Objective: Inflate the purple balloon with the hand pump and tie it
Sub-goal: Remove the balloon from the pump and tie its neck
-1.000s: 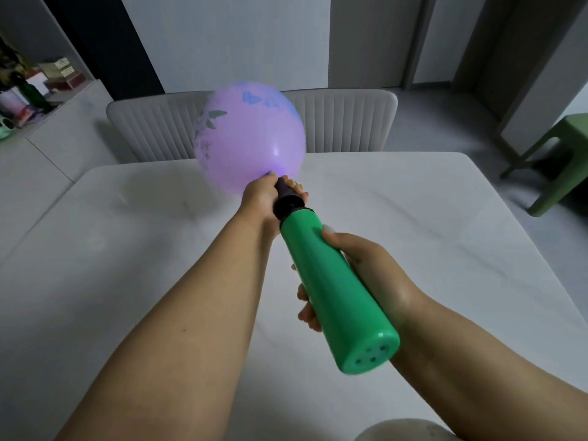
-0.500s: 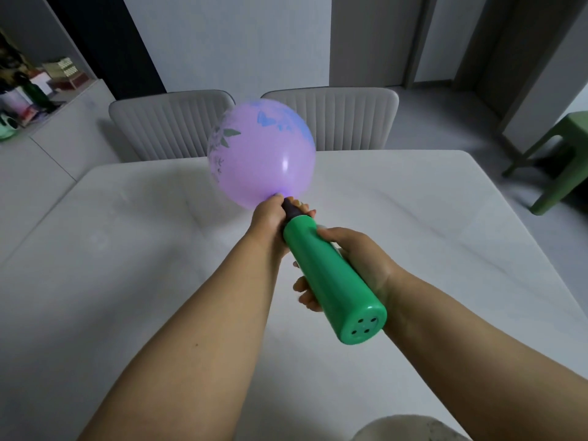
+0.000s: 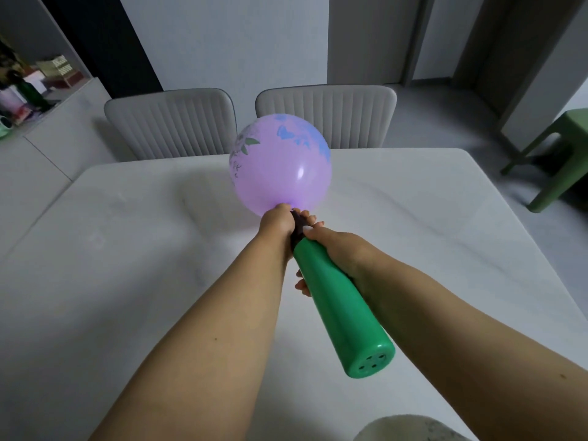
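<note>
A purple balloon [image 3: 280, 163] with blue butterfly and leaf prints is inflated and held above the white table [image 3: 127, 249]. Its neck sits on the dark nozzle of a green hand pump [image 3: 337, 307]. My left hand [image 3: 276, 224] pinches the balloon neck around the nozzle. My right hand [image 3: 337, 253] is wrapped around the green pump barrel, close behind the nozzle. The barrel's butt end, with small holes, points toward me.
Two pale ribbed chairs [image 3: 171, 122] [image 3: 327, 116] stand at the table's far edge. A green stool [image 3: 553, 160] is on the floor at the right. A sideboard [image 3: 47, 122] with clutter runs along the left. A pale round object [image 3: 410, 429] peeks in at the bottom.
The pump barrel slid forward onto the nozzle with my right hand, then drew back a little. The balloon dropped lower in view and looks slightly fuller.
</note>
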